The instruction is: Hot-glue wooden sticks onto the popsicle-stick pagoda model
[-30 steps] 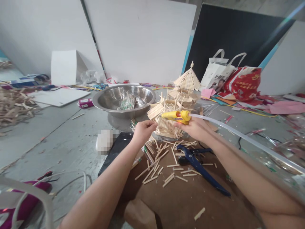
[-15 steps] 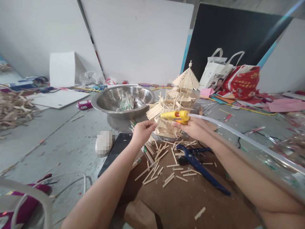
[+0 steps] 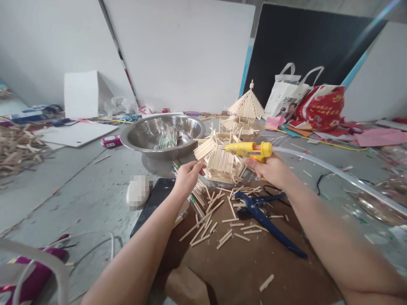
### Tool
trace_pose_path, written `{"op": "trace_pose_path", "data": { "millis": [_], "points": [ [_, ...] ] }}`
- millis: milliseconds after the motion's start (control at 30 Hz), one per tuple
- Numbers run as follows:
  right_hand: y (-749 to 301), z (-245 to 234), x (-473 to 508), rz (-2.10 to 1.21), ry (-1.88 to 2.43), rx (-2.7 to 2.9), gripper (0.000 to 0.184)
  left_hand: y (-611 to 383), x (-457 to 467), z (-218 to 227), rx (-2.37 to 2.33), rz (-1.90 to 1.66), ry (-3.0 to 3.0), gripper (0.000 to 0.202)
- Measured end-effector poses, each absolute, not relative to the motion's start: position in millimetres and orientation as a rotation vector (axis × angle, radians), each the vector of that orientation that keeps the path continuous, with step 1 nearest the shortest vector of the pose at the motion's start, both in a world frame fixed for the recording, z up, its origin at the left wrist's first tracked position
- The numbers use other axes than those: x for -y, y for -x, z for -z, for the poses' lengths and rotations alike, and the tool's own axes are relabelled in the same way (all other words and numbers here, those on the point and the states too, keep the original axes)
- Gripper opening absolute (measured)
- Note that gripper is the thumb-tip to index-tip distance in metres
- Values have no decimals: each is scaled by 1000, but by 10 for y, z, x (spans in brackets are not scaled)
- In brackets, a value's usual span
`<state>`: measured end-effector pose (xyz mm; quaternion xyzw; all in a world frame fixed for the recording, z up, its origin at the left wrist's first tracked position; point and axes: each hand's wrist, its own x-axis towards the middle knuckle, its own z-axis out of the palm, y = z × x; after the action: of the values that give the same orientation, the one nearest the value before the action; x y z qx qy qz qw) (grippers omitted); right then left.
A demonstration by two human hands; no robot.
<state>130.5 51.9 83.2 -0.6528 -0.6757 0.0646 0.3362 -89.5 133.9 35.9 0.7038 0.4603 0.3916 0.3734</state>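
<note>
A pagoda-like model (image 3: pixel 222 165) of pale wooden sticks stands in front of me, with slatted roof panels around its lower tier. At its lower left edge my left hand (image 3: pixel 188 177) is closed in a pinch; what lies between the fingertips is too small to make out. My right hand (image 3: pixel 276 170) is wrapped around a yellow hot glue gun (image 3: pixel 246 149). The gun's nozzle points left, in front of the slatted panels. From its back end runs a long clear glue stick (image 3: pixel 318 162). Below the hands, cut sticks (image 3: pixel 203 231) lie scattered on a brown board (image 3: pixel 241 275).
Blue-handled cutters (image 3: pixel 270 224) lie on the board. To the left are a dark tablet-like slab (image 3: pixel 152 201) and a white rounded object (image 3: pixel 138 192), partly blurred. A steel basin (image 3: pixel 133 137) holds bagged sticks. Behind the model rises a pointed stick roof (image 3: pixel 248 105); bags (image 3: pixel 321 108) stand right.
My right hand has drawn the glue gun to the right and slightly up, uncovering more of the slatted panels. My left hand has shifted slightly left and stays by the model's edge.
</note>
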Motion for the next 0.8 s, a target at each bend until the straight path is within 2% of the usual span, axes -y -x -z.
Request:
{"op": "trace_pose_path", "data": {
  "millis": [300, 800],
  "points": [
    [-1515, -746, -356, -504, 1610, 1483, 31, 871, -1288, -350, -1182, -971, -1812, 27],
    [-1544, -704, -349, -500, 1611, 1480, 34, 817, -1251, -370, -1369, -976, -2067, 30]
  ]
}}
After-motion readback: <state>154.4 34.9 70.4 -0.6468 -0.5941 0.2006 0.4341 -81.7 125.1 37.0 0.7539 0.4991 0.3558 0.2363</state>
